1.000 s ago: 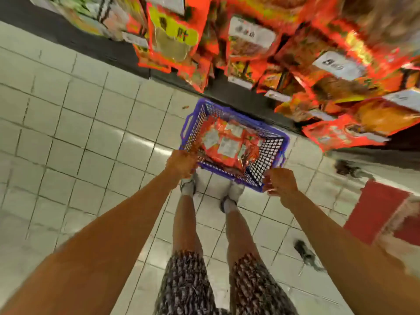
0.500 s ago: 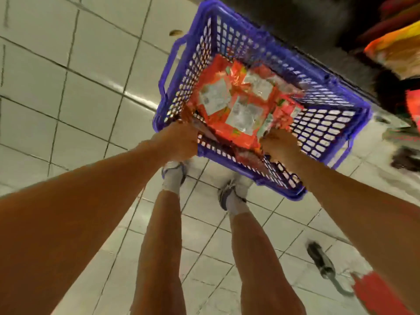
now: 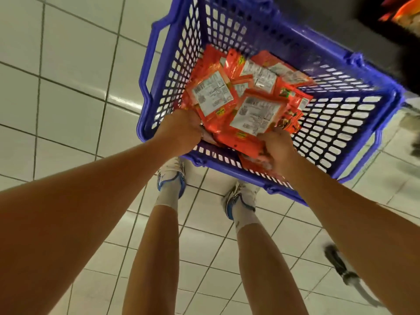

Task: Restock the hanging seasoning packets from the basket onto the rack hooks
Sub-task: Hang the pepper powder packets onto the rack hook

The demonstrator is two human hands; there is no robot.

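Because the blue perforated plastic basket sits on the pale tiled floor just ahead of the person's feet, both arms reach steeply down into its near end. Orange-red foil seasoning packets lie in a loose heap on the basket bottom, white label panels up. Left hand is curled closed at the heap's near-left edge, apparently gripping a packet edge; fingers are turned under, so the grip itself is hidden. Right hand is curled round packets at the near-right edge, likely gathering a bunch to lift together.

Rack hooks not in view; only a blurred orange packet shows at top right, cut off. Hang-holes on the packets mostly too small to make out. Dark object on floor at lower right, unidentified.
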